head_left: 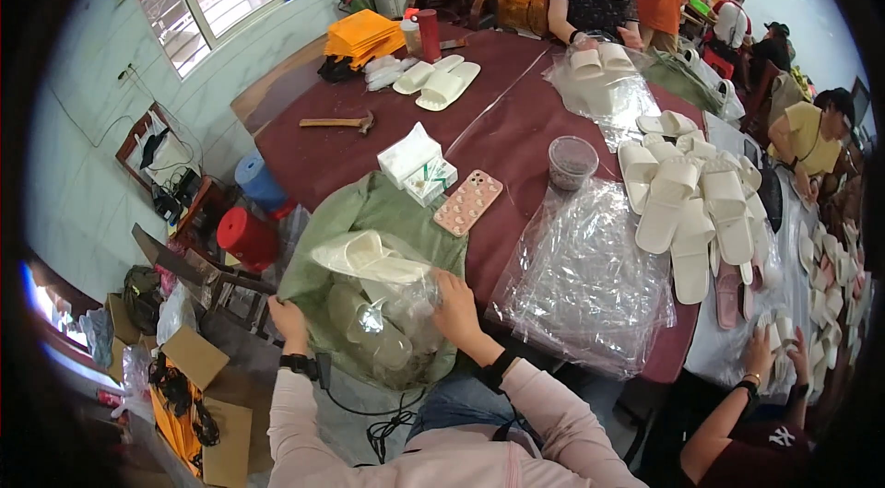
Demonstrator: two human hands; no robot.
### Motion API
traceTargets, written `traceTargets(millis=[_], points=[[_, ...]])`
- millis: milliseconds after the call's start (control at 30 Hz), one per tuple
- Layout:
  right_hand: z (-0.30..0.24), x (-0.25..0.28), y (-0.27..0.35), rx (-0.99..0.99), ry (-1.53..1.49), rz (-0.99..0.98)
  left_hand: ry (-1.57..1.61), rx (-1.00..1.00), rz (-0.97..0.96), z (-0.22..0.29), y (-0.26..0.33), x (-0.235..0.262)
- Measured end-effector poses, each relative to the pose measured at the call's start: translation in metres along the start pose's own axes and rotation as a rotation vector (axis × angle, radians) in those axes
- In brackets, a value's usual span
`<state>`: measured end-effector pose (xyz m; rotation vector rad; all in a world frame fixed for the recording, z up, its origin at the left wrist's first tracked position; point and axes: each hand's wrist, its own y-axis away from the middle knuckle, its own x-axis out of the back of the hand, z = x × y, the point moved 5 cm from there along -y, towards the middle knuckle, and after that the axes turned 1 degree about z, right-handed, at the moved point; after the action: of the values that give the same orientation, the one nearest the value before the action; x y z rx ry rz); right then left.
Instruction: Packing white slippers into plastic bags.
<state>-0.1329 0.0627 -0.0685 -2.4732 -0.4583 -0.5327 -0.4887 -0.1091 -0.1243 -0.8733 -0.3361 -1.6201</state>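
Observation:
A pair of cream slippers [369,258] lies inside a clear plastic bag [387,327] over a green sack [313,230] at the table's near edge. My right hand [456,311] is closed on the right side of the bag. At the sack's left edge my left hand [290,324] has its fingers curled; what they hold is hard to make out. Beyond the sack are a tissue pack [410,156] and a phone in a pink patterned case [468,203]. To the right lies a stack of clear plastic bags [590,285].
Loose slippers [673,184] are heaped on the table's right. A round tub [572,163], a hammer [336,122], another slipper pair [447,85] and orange packets [362,35] lie farther off. A red stool [247,237] stands left. A co-worker's hands [779,350] handle slippers at lower right.

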Motion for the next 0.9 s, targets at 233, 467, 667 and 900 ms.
traceTargets(millis=[233,467,667,900], points=[[-0.055,-0.061,0.02,0.463,0.109,-0.534,0.108,-0.296,0.08,-0.08,-0.073,0.067],[0.013,-0.062,0.05,0.207,0.357,-0.692,-0.527,-0.382,-0.014,0.115,0.043,0.038],[-0.021,0.006,0.03,0.313,0.072,-0.451,-0.323,-0.399,-1.476,0.095,0.125,0.008],[-0.041,0.098,0.025,0.1,-0.241,-0.428,-0.464,0.239,-2.137,0.047,0.161,0.015]])
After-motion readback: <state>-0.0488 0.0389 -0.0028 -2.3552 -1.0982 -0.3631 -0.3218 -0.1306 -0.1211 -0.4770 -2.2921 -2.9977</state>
